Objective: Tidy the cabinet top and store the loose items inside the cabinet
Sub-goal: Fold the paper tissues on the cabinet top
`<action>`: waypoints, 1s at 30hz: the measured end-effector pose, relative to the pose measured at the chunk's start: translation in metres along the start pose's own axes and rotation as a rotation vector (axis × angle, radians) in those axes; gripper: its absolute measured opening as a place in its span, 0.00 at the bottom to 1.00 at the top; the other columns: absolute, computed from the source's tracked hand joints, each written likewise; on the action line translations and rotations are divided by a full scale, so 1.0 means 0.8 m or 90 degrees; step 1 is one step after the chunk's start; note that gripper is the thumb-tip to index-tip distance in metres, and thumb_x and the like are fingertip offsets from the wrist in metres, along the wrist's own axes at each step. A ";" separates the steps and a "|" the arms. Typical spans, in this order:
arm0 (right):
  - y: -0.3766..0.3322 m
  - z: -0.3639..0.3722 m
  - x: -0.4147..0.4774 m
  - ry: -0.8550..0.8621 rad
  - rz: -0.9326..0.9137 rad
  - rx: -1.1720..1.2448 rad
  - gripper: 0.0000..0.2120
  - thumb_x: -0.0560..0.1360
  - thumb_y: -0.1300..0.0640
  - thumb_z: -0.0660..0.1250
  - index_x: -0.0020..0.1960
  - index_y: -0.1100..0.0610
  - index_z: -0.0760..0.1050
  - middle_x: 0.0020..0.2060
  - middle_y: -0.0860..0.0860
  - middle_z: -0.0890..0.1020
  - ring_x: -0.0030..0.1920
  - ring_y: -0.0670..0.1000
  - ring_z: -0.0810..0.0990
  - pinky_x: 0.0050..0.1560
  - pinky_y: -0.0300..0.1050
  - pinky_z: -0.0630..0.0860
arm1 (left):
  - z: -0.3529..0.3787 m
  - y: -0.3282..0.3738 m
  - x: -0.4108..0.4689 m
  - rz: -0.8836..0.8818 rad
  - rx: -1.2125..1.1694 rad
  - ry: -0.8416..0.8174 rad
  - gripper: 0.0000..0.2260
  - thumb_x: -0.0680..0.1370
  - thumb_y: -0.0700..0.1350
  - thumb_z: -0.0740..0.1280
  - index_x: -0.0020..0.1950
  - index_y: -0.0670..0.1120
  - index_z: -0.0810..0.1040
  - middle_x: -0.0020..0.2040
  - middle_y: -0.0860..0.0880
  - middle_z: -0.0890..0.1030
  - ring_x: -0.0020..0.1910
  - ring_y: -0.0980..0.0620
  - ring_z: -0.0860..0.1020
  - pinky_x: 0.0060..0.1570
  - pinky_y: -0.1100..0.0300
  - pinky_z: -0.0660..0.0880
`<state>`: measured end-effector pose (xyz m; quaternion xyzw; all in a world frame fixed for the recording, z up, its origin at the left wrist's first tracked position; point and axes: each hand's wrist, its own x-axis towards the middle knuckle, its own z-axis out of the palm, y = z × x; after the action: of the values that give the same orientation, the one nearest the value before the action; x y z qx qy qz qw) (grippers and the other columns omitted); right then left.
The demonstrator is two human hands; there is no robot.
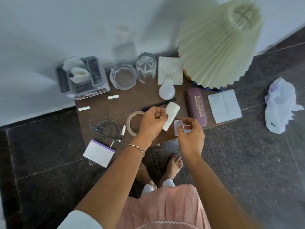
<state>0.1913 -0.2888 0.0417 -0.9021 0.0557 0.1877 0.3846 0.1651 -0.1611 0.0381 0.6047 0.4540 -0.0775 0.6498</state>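
Head view: what were the hands doing when you looked?

I saw both raised just above the front of the worktop [125,100]. The left hand [152,123] had its fingers curled, pinching the edge of a white roll [171,115] that tilted up and away from it. The right hand [191,136] was curled too, pinching a small clear packet [177,128] just beside the roll's lower end. I could not tell what the packet held.

And the loose things?

They all lay out on the worktop. A tape ring [132,121] sat partly under the left hand, with a dark pen [158,104] behind it and a bulb [167,90] on its side beyond that. To my right lay a purple spectacle case [196,106] and, next to it, a folded paper [224,105]. To my left I saw tangled earphones [107,129], a white box [99,152] overhanging the front edge, and two white sticks [113,97].

Along the wall?

A grey organiser [82,76], a glass ashtray [123,78], a tumbler [146,70], a napkin [170,68] and a pleated lampshade [219,42]. A crumpled plastic bag [280,104] lay on the floor, well apart
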 end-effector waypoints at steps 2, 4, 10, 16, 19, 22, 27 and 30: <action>0.011 -0.013 0.010 0.026 0.026 0.012 0.11 0.74 0.59 0.67 0.55 0.49 0.77 0.50 0.45 0.80 0.49 0.45 0.77 0.47 0.41 0.73 | 0.022 0.001 0.000 0.007 0.016 -0.012 0.07 0.76 0.40 0.68 0.48 0.52 0.77 0.50 0.50 0.81 0.53 0.50 0.79 0.58 0.50 0.76; 0.021 -0.028 0.026 0.066 0.046 0.016 0.10 0.74 0.60 0.66 0.54 0.49 0.76 0.50 0.46 0.78 0.48 0.48 0.77 0.45 0.41 0.70 | 0.049 0.004 0.003 0.017 0.021 -0.027 0.07 0.76 0.40 0.67 0.46 0.53 0.77 0.48 0.50 0.81 0.53 0.48 0.80 0.58 0.49 0.77; 0.056 -0.071 0.096 0.181 0.069 -0.017 0.14 0.75 0.61 0.64 0.60 0.53 0.74 0.58 0.51 0.75 0.60 0.53 0.73 0.52 0.47 0.71 | 0.130 0.025 0.010 0.029 0.015 -0.095 0.06 0.77 0.40 0.67 0.50 0.51 0.77 0.50 0.47 0.82 0.53 0.47 0.80 0.57 0.52 0.78; 0.090 -0.104 0.156 0.136 0.146 -0.062 0.29 0.76 0.57 0.66 0.74 0.59 0.61 0.71 0.56 0.66 0.73 0.57 0.62 0.70 0.54 0.63 | 0.200 0.051 0.014 0.027 0.024 -0.164 0.18 0.79 0.41 0.64 0.69 0.47 0.68 0.64 0.51 0.75 0.62 0.52 0.75 0.64 0.53 0.72; 0.102 -0.110 0.170 0.117 0.158 -0.075 0.31 0.76 0.55 0.67 0.75 0.58 0.59 0.72 0.56 0.65 0.73 0.57 0.61 0.71 0.54 0.62 | 0.226 0.054 0.018 0.005 0.048 -0.194 0.24 0.81 0.41 0.62 0.76 0.46 0.59 0.67 0.53 0.67 0.68 0.54 0.68 0.66 0.61 0.65; 0.108 -0.113 0.180 0.101 0.157 -0.104 0.31 0.77 0.53 0.67 0.76 0.57 0.59 0.72 0.56 0.65 0.72 0.58 0.62 0.70 0.53 0.63 | 0.243 0.053 0.026 -0.029 0.035 -0.195 0.31 0.77 0.45 0.66 0.76 0.47 0.55 0.72 0.49 0.68 0.69 0.52 0.69 0.69 0.57 0.66; 0.118 -0.117 0.195 0.086 0.170 -0.085 0.31 0.76 0.51 0.66 0.75 0.56 0.60 0.70 0.56 0.67 0.70 0.58 0.64 0.69 0.54 0.63 | 0.259 0.049 0.037 -0.026 0.056 -0.160 0.34 0.76 0.43 0.68 0.77 0.46 0.53 0.74 0.46 0.62 0.70 0.51 0.67 0.70 0.49 0.67; 0.120 -0.121 0.201 0.088 0.173 -0.049 0.33 0.74 0.51 0.69 0.75 0.56 0.59 0.70 0.54 0.69 0.71 0.57 0.64 0.71 0.54 0.62 | 0.267 0.049 0.041 -0.013 0.073 -0.144 0.34 0.76 0.43 0.69 0.77 0.45 0.53 0.74 0.47 0.57 0.71 0.51 0.65 0.69 0.49 0.68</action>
<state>0.3448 -0.4176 -0.0231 -0.9111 0.1962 0.1773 0.3162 0.3157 -0.3187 0.0131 0.6233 0.3788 -0.1775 0.6607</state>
